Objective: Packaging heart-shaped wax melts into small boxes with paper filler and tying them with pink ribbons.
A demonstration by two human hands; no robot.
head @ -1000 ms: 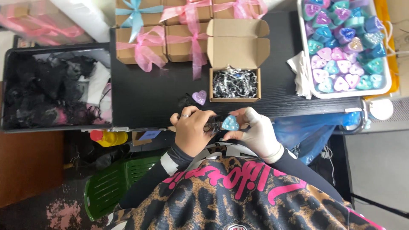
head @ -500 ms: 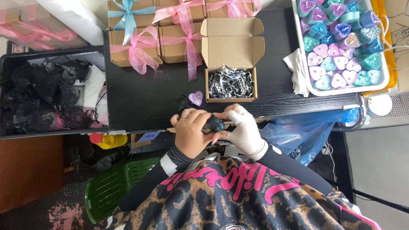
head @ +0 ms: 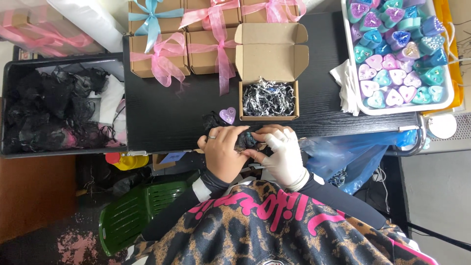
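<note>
A small dark pouch (head: 245, 141) w/ a teal item inside is gripped by fingers of both left hand (head: 223, 152) & gloved right hand (head: 282, 154) at desk (head: 167, 113) edge, just below open box (head: 269, 98) of shredded filler, kept near.

A small dark bundle (head: 247, 141), black and mesh-like, is held right at the near edge of the black table, pinched between both hands so most of it is covered. A bit of teal can be seen poking through in the middle, probably a small heart-shaped piece wrapped inside, though that part is too hidden to be called for sure.
</note>
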